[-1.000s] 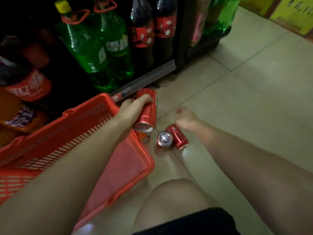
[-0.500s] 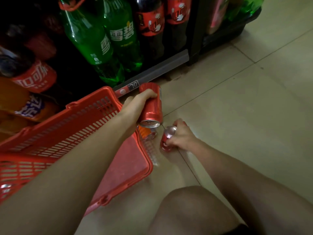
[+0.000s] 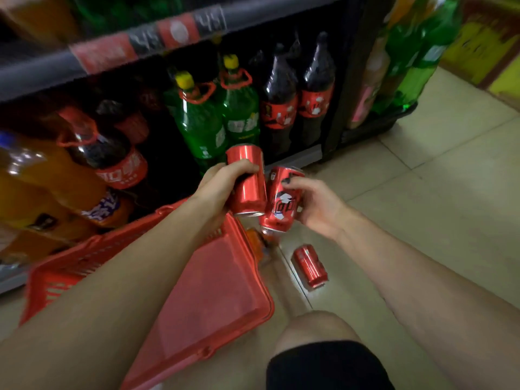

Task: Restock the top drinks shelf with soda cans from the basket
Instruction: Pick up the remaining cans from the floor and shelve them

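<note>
Both hands are loaded right now. The left hand (image 3: pixel 218 190) has its grip wrapped round a red can (image 3: pixel 247 181), fingers curled over the side of it, and the right hand (image 3: pixel 315 205) has its grip closed on a second red can (image 3: pixel 280 202) tilted a bit, with the fingertips dark-tipped and pinching the upper part. The 2 cans sit just beside each other, maybe touching, right above the near corner of the red basket (image 3: pixel 213 291).

What I'd worry about: a third can (image 3: pixel 309 266) is lying on its side on the floor tiles just to the right of the basket, and a round can on smooth tile can roll off or get kicked by that knee (image 3: pixel 318 330) hovering near it. Something orange is wedged at the basket's corner too, can't tell what it is.

Other risk is the lift itself. The top shelf isn't in view; above the basket there's only the lower shelf of big bottles (image 3: pixel 197 122) and a price rail (image 3: pixel 157 38). Reaching up blind with 2 smooth cans, 1 held crooked, could mean a slip, a dent, or knocking a bottle.
</note>
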The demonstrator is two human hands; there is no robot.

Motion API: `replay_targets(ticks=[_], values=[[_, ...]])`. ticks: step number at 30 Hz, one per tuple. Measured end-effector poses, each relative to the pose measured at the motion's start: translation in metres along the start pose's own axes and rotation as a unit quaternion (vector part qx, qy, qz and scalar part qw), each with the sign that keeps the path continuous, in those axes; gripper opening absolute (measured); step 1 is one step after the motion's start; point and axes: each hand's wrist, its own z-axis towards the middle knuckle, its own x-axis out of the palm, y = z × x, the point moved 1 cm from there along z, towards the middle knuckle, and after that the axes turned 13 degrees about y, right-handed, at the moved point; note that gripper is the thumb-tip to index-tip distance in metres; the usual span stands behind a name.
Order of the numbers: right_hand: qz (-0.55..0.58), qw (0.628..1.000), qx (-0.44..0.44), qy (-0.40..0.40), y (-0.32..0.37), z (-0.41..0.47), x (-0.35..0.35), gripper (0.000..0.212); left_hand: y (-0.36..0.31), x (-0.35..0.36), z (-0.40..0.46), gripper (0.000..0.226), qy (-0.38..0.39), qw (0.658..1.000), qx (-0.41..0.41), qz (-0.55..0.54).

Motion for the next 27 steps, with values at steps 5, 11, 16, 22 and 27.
replay_targets(ticks=[5,11,16,22,27], values=[[0.004,0.998,-0.014,0.057,0.093,-0.039,0.116,0.018,-0.116,-0.041,-0.083,0.068,-0.028,0.997,0.065,-0.001],[-0.052,0.993,-0.054,0.096,0.245,-0.105,0.301,0.033,-0.306,-0.086,-0.223,0.057,-0.058,0.986,0.142,0.059],[-0.067,0.982,-0.11,0.137,0.387,-0.16,0.473,0.05,-0.49,-0.106,-0.355,0.07,-0.075,0.963,0.234,0.11],[-0.104,0.957,-0.184,0.2,0.545,-0.232,0.66,0.055,-0.702,-0.139,-0.506,0.069,-0.104,0.921,0.344,0.149],[-0.14,0.921,-0.267,0.247,0.639,-0.279,0.796,0.05,-0.836,-0.166,-0.611,0.067,-0.135,0.876,0.423,0.185]])
